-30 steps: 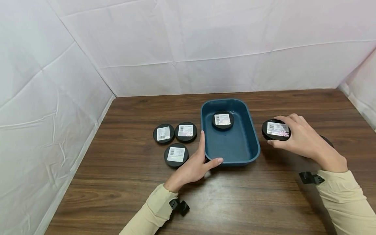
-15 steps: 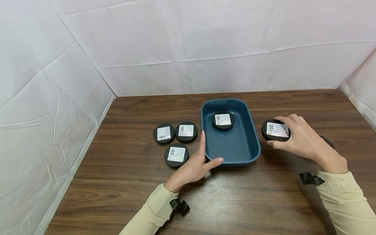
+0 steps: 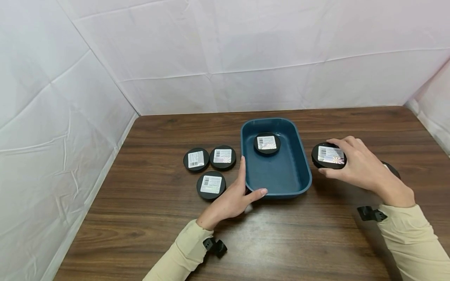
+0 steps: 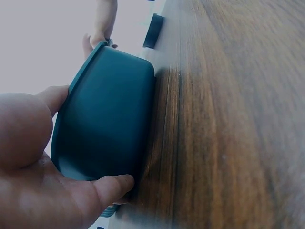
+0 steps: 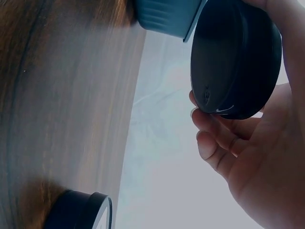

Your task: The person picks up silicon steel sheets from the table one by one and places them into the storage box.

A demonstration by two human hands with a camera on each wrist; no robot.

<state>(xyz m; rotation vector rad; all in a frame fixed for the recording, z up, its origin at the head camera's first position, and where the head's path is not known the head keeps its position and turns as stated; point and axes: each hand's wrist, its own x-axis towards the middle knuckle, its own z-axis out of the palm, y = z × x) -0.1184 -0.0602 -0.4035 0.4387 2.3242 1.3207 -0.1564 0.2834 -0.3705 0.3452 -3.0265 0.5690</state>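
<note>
In the head view my left hand (image 3: pixel 230 197) rests at the near left corner of a blue plastic tub (image 3: pixel 307 183), thumb on the front rim and straight index finger along the left side. One black round tin (image 3: pixel 266 150) with a white barcode label lies inside the tub. To the right, my right hand (image 3: pixel 362 168) pinches a similar labelled tin (image 3: pixel 318 158) by its edge between thumb and fingers, label up. The right wrist view shows this tin's dark underside (image 5: pixel 217 57) raised above the table. Another tin (image 3: pixel 391 169) lies partly hidden behind the right wrist.
Left of the tub several more labelled tins lie close together: one at the left (image 3: pixel 195 160), one beside the tub (image 3: pixel 222 158) and one nearer (image 3: pixel 211 185). The brown wooden table (image 3: pixel 281 242) ends against white cloth walls (image 3: pixel 225 58) at the back and sides.
My right hand has shifted very slightly left with its tin, showing a little more of the tin behind the wrist. The left hand and the tub stay put.
</note>
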